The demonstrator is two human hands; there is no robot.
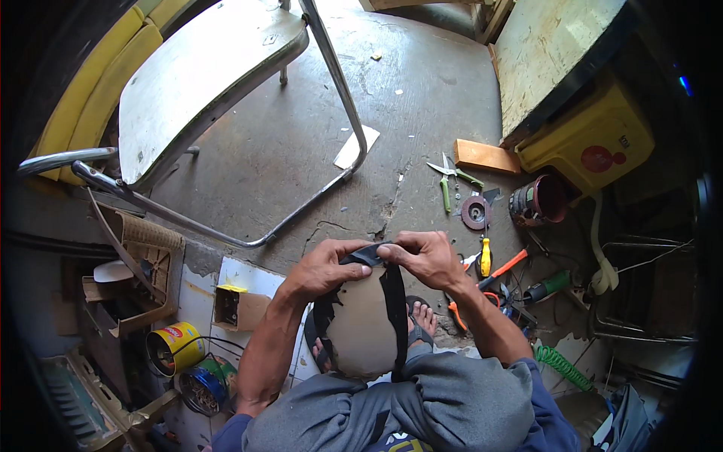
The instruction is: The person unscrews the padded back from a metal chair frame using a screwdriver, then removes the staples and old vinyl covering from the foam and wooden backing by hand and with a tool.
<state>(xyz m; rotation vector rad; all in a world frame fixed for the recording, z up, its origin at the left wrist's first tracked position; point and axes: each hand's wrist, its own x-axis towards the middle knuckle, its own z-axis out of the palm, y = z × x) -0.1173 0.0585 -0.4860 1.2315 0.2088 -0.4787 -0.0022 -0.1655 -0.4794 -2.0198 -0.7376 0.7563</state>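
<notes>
Between my knees stands an oval tan panel point(364, 324), with black fabric point(396, 309) wrapped over its rim and ragged along the edges. My left hand point(324, 270) pinches the black fabric at the panel's far end, its thumb lying on top. Close beside it, my right hand point(428, 260) grips the same strip, thumb pressed down and fingers curled behind. Part of the fabric is hidden under my fingers. The panel's near end rests by my lap.
Ahead on the left is a metal-framed chair point(343, 83). Green-handled shears point(447, 181), a wooden block point(486, 156), an abrasive disc point(475, 213), a yellow screwdriver point(486, 258) and a green power tool point(548, 286) lie to the right. Tins point(175, 348) and a small box point(239, 309) stand left.
</notes>
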